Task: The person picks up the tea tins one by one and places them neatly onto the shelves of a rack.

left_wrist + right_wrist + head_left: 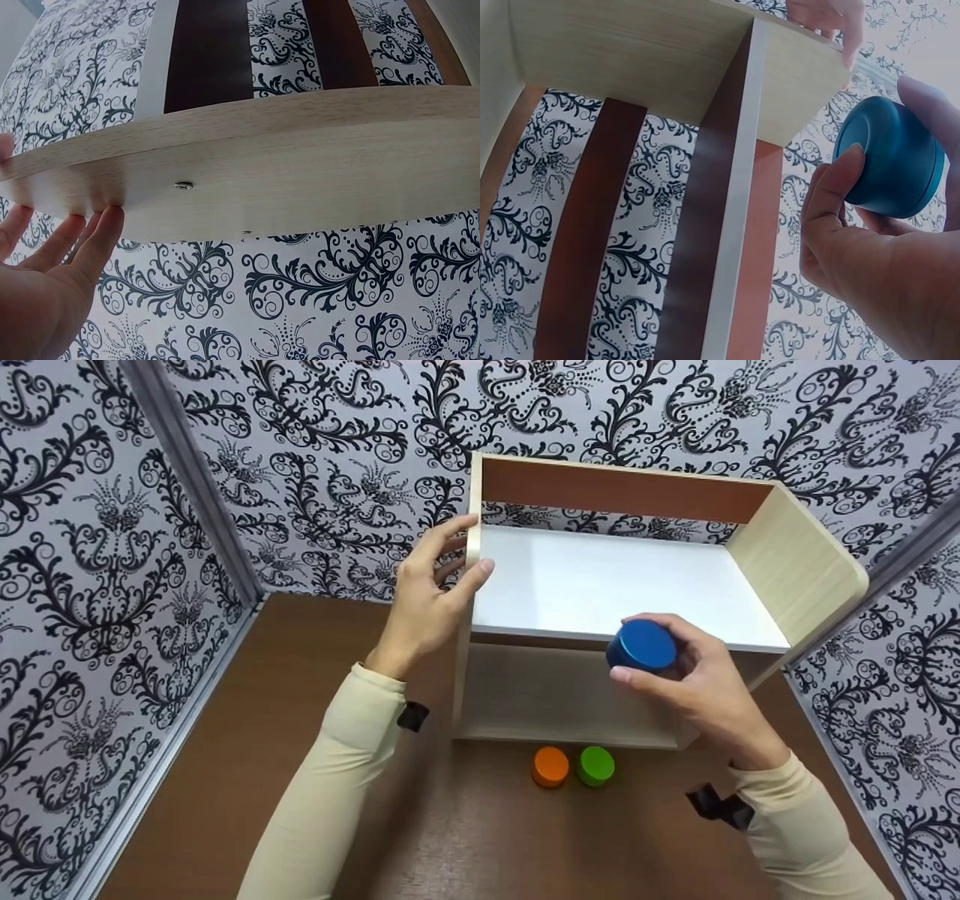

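Observation:
My right hand (pixel 705 682) grips a blue round tin (pixel 646 645), its flat top facing up, in front of the white shelf board (pixel 600 577). Seen from the right wrist, the tin (pixel 892 157) sits between thumb and fingers, apart from the shelf edge. With my left hand (pixel 427 592) I hold the left side panel (pixel 475 510) of the small wooden shelf unit, thumb on its front edge. In the left wrist view the fingertips (pixel 109 217) press the panel's outer face (pixel 300 180).
An orange tin (pixel 550 766) and a green tin (pixel 596 766) stand side by side on the brown floor (pixel 480 840), before the unit's bottom board (pixel 555 690). Patterned walls (pixel 330 472) close in behind and at both sides.

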Motion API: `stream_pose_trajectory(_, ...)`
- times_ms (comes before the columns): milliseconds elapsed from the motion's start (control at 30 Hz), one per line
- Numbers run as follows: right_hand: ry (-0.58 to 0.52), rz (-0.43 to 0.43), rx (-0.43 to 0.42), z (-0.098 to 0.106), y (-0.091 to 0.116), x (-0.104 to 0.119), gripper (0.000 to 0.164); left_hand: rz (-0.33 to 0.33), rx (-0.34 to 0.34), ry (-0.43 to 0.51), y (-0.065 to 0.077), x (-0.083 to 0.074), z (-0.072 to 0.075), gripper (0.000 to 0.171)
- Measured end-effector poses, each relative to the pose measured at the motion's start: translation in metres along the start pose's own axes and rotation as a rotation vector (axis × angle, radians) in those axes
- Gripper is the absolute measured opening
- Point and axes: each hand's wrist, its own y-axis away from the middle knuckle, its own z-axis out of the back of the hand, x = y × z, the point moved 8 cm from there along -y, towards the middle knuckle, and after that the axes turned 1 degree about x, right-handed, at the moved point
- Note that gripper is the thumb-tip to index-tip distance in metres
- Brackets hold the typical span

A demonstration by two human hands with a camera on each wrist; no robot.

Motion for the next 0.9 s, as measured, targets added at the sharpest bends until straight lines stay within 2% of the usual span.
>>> stream_pose_trajectory(367, 0.05, -0.014, 0.0, 0.004, -0.012, 0.007, 0.053, -0.018, 0.0, -0.001, 0.001, -0.001, 0.0, 0.052)
stream_pose_trajectory(700, -0.039, -0.002, -0.019, 0.003, -0.023, 0.013, 0.054, -0.027, -0.004, 0.0, 0.001, -0.001, 0.0, 0.053)
stream_pose_trajectory(900, -0.042, 0.014, -0.015, 0.003, -0.031, 0.015, 0.054, -0.023, 0.004, 0.009, 0.0, -0.002, -0.001, 0.053)
